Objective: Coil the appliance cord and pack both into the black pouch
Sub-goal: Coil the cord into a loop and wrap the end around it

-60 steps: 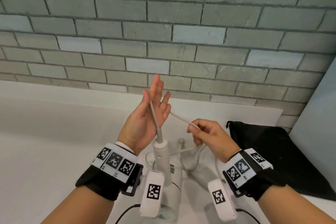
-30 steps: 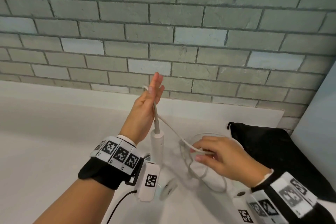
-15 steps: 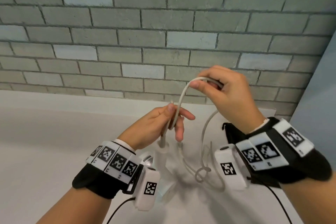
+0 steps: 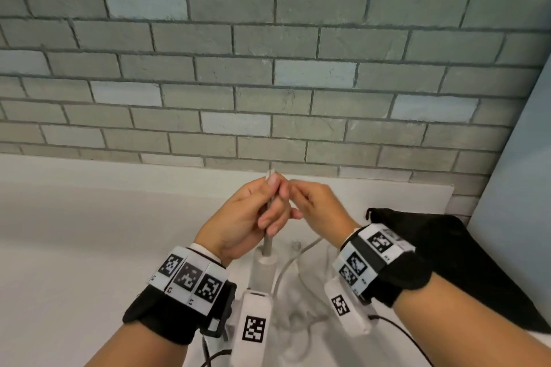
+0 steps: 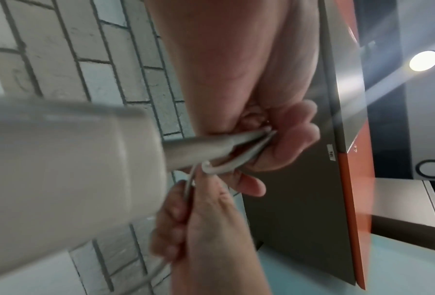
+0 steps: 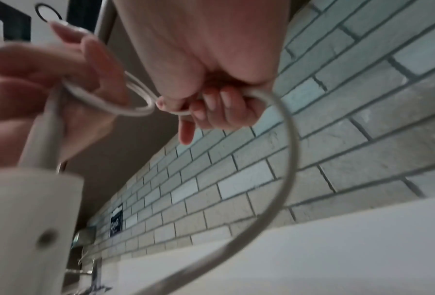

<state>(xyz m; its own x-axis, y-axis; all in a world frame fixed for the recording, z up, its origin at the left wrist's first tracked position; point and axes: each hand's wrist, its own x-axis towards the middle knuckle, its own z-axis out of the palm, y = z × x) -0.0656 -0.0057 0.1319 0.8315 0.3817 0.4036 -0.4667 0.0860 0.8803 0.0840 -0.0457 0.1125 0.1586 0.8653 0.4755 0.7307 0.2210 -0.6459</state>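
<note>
**Both hands gripping the cord above the appliance**

The left hand [image 4: 250,217] is pinching folded loops of cord [image 6: 284,151] just above the white appliance [image 4: 262,274], which is hanging upright beneath it. The right hand [image 4: 319,208] is grasping the cord beside it. The pouch [image 4: 441,250] is lying on the counter [image 4: 74,247] to the right.

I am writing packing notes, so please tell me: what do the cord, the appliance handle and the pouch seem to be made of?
Cord: probably rubbery plastic sheathing, matte pale grey; it bends in smooth loops.
Appliance handle: apparently hard plastic, smooth white, keeping a rigid round form.
Black pouch: seemingly soft fabric, matte, lying flat with creases; the weave is too small to tell.
</note>
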